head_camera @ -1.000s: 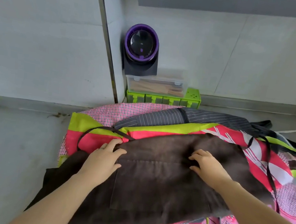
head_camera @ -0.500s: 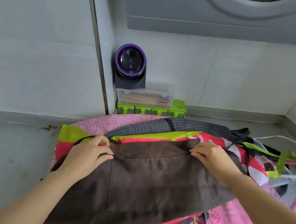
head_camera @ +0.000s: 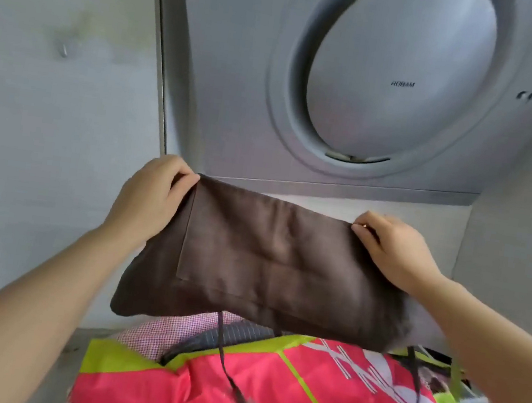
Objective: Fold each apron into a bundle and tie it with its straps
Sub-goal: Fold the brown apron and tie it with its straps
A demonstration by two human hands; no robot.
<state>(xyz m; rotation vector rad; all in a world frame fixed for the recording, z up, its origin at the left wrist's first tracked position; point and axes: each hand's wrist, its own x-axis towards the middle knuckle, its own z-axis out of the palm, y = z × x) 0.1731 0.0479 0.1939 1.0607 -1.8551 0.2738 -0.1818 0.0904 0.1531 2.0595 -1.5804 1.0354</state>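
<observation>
Head view, left hand: the left hand is raised in front of the wall, fingers curled over, thumb and fingertips pinching the top left corner of the brown apron.
Head view, right hand: the right hand is up at about the same height, fingers bent, nipping the top right corner of the same cloth.
Brown apron: it hangs in the air between the two hands, stretched fairly flat and clear of the pile underneath. A stitched rectangle like a pocket shows on its face.
Straps: one dark strap dangles from the lower edge near the middle, its end lying on the red cloth. A second strap drops from the right side.
Pile below: a red and lime apron lies on top, with a pink checked one and a grey striped one peeping out behind it.
Counter: a grey counter shows at the left of the pile.
Behind: a silver range hood with a big round panel fills the wall above the hands.
</observation>
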